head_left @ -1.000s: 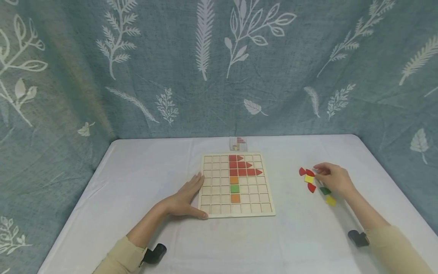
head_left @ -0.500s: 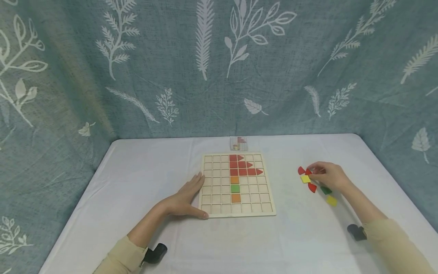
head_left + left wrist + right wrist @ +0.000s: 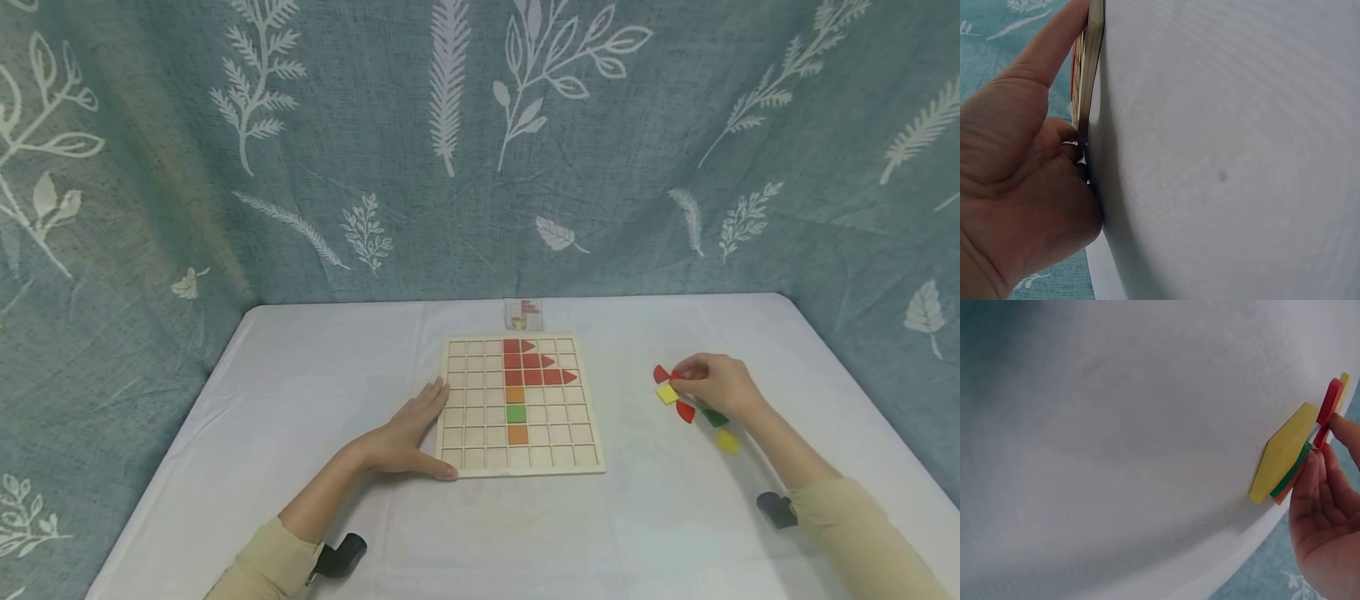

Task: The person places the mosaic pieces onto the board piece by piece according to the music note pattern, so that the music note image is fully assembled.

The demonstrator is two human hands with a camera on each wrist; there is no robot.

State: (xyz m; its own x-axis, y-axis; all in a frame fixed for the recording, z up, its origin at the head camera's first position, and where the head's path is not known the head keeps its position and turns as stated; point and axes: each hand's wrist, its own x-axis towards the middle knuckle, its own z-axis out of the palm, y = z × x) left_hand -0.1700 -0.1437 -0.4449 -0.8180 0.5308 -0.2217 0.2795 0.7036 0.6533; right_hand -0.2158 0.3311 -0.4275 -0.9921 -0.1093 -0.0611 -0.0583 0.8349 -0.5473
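Note:
My left hand [image 3: 405, 433] lies against the left side of a wooden grid board [image 3: 480, 458], fingers extended along its edge and thumb [image 3: 1054, 44] straight at the near corner. Red, orange and green tiles fill part of the grid. To the board's right, my right hand [image 3: 720, 387] pinches a red rounded piece [image 3: 1322, 436] between thumb and fingertips, low over the table. Around it lie a red wedge [image 3: 660, 374], a yellow square tile [image 3: 667, 394], another red wedge [image 3: 686, 412], a green piece [image 3: 715, 417] and a yellow piece [image 3: 727, 442].
A small pattern card [image 3: 523, 315] with a printed grid lies just behind the board. The white-covered table [image 3: 360, 350] meets a leafy blue-green curtain [image 3: 390, 150] at the back and sides. Black wrist devices [image 3: 340, 556] sit under both sleeves.
My right hand has moved a little left, its fingertips now on the red piece. The yellow square tile has slid slightly left and turned. My left hand stays by the board.

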